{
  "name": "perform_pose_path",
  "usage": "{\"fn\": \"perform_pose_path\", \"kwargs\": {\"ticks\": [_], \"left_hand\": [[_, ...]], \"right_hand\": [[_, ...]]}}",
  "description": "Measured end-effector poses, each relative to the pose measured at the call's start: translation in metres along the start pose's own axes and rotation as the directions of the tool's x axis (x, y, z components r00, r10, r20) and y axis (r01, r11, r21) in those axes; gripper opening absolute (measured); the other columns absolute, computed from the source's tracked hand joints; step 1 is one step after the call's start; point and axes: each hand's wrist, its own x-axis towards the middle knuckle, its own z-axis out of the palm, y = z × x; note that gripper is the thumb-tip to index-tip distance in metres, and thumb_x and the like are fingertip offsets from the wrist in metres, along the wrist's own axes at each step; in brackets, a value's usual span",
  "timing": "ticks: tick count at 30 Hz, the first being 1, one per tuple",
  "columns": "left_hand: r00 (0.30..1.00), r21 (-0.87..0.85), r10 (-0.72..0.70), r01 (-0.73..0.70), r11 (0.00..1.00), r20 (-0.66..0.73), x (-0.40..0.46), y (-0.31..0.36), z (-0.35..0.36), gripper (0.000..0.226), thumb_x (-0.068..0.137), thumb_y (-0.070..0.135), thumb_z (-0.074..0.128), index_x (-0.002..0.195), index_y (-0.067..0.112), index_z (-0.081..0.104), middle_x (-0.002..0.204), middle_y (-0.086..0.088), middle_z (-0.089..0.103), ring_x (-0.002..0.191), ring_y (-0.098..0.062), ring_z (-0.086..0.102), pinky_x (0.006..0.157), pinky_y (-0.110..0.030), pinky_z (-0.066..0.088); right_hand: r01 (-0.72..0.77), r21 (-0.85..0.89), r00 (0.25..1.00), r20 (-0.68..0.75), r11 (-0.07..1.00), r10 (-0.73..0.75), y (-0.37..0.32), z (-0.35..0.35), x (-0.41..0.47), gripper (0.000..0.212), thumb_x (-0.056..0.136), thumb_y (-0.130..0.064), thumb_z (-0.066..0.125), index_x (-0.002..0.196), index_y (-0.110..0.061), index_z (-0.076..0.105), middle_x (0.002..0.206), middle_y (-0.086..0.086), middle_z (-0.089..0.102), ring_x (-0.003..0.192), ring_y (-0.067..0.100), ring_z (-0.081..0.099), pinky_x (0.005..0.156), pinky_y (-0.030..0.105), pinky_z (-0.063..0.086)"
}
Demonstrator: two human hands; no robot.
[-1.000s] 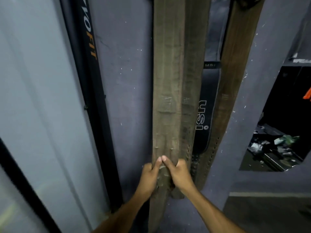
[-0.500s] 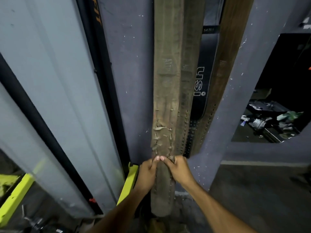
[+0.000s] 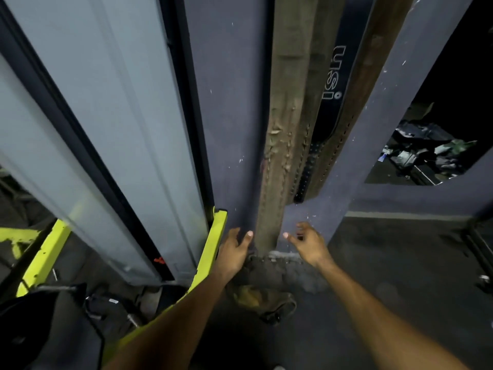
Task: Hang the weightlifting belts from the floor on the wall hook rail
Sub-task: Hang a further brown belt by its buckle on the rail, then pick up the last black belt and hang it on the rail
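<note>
Hanging flat against a dark grey wall (image 3: 229, 102), a worn brown leather belt (image 3: 280, 145) runs down the middle of the view, its lower end reaching almost to the floor. Just right of it, partly overlapped, hangs a second brown belt (image 3: 309, 116), then a black belt (image 3: 333, 84) printed with white letters, then another brown belt (image 3: 362, 84) with rows of punched holes. Their top ends are out of sight.

Both hands hover at the lower end of the nearest brown belt, one on each side, holding nothing. On the left side, the left hand (image 3: 236, 248) has loosely spread fingers, its thumb close to the belt's edge. On the right side, the right hand (image 3: 306, 240) is apart from the belt, fingers loosely bent and splayed.

On the dark floor (image 3: 400, 276), near the person and below the hands, lies a crumpled olive-brown item (image 3: 262, 300), too blurred to identify. To the left stand pale grey panels (image 3: 112, 116) and a bright yellow-green frame (image 3: 213, 244). Far right, a wall opening (image 3: 426, 150) shows dark clutter.
</note>
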Motion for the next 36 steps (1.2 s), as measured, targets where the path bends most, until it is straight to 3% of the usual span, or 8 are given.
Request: {"fn": "perform_pose_path", "kwargs": {"ticks": [8,10,14,18,22,29,33,36], "left_hand": [[0.981,0.132,-0.173,0.160,0.978,0.091,-0.011,-0.042,0.038,0.048,0.103,0.047,0.056,0.137,0.012,0.058,0.140,-0.016,0.064,0.132,-0.037,0.058,0.097,-0.036,0.046],[0.966,0.133,-0.230,0.214,0.968,0.119,-0.010,-0.051,0.053,0.048,0.102,0.043,0.059,0.138,0.010,0.057,0.139,-0.017,0.063,0.132,-0.036,0.058,0.100,-0.036,0.045],[0.924,0.165,-0.355,0.331,0.929,0.142,0.001,-0.074,0.081,0.040,0.102,0.039,0.061,0.132,0.011,0.061,0.129,-0.018,0.069,0.125,-0.036,0.064,0.089,-0.027,0.044],[0.886,0.301,-0.414,0.344,0.889,0.211,0.022,-0.093,0.113,0.044,0.105,0.043,0.054,0.137,0.014,0.059,0.132,-0.016,0.069,0.122,-0.035,0.065,0.088,-0.033,0.046],[0.854,0.316,-0.479,0.406,0.857,0.201,0.053,-0.111,0.151,0.043,0.105,0.042,0.056,0.135,0.012,0.058,0.130,-0.020,0.069,0.119,-0.039,0.066,0.082,-0.033,0.044],[0.745,0.314,-0.616,0.539,0.782,0.256,0.116,-0.194,0.217,0.041,0.102,0.036,0.062,0.136,0.012,0.062,0.132,-0.016,0.068,0.124,-0.035,0.064,0.102,-0.040,0.051],[0.675,0.431,-0.660,0.515,0.741,0.329,0.163,-0.287,0.251,0.042,0.103,0.040,0.059,0.134,0.013,0.063,0.133,-0.012,0.069,0.126,-0.033,0.063,0.096,-0.031,0.045],[0.677,0.457,-0.675,0.521,0.721,0.293,0.203,-0.357,0.268,0.041,0.103,0.036,0.061,0.133,0.008,0.063,0.133,-0.016,0.069,0.128,-0.034,0.063,0.103,-0.035,0.047]], "right_hand": [[-0.120,-0.002,0.981,0.155,0.993,0.119,0.056,0.015,0.011,0.041,0.095,-0.037,0.075,0.121,-0.008,0.067,0.124,0.015,0.073,0.118,0.033,0.067,0.105,0.043,0.052],[-0.144,0.026,0.971,0.196,0.989,0.136,0.069,0.019,0.023,0.032,0.095,-0.032,0.076,0.113,-0.006,0.069,0.121,0.018,0.073,0.117,0.036,0.067,0.103,0.041,0.050],[-0.175,-0.008,0.945,0.279,0.984,0.171,0.104,0.021,0.060,0.038,0.097,-0.032,0.074,0.119,-0.002,0.070,0.115,0.016,0.072,0.105,0.027,0.065,0.090,0.034,0.046],[-0.166,-0.073,0.918,0.354,0.983,0.181,0.152,0.025,0.102,0.034,0.097,-0.033,0.073,0.114,-0.004,0.072,0.105,0.009,0.070,0.100,0.020,0.061,0.086,0.035,0.046],[-0.188,-0.190,0.840,0.478,0.964,0.258,0.202,0.038,0.135,0.035,0.101,-0.039,0.067,0.120,-0.010,0.070,0.116,0.007,0.071,0.108,0.022,0.065,0.079,0.024,0.037],[-0.324,-0.250,0.733,0.543,0.912,0.409,0.295,0.120,0.181,0.037,0.096,-0.037,0.072,0.120,-0.009,0.069,0.125,0.011,0.074,0.118,0.027,0.068,0.080,0.019,0.038],[-0.348,-0.291,0.690,0.564,0.891,0.453,0.357,0.194,0.216,0.035,0.098,-0.036,0.068,0.126,-0.015,0.068,0.135,0.005,0.071,0.128,0.025,0.064,0.080,0.016,0.033],[-0.368,-0.282,0.692,0.553,0.886,0.464,0.399,0.251,0.243,0.036,0.095,-0.038,0.072,0.124,-0.018,0.070,0.133,0.001,0.073,0.128,0.020,0.065,0.086,0.016,0.038]]}}
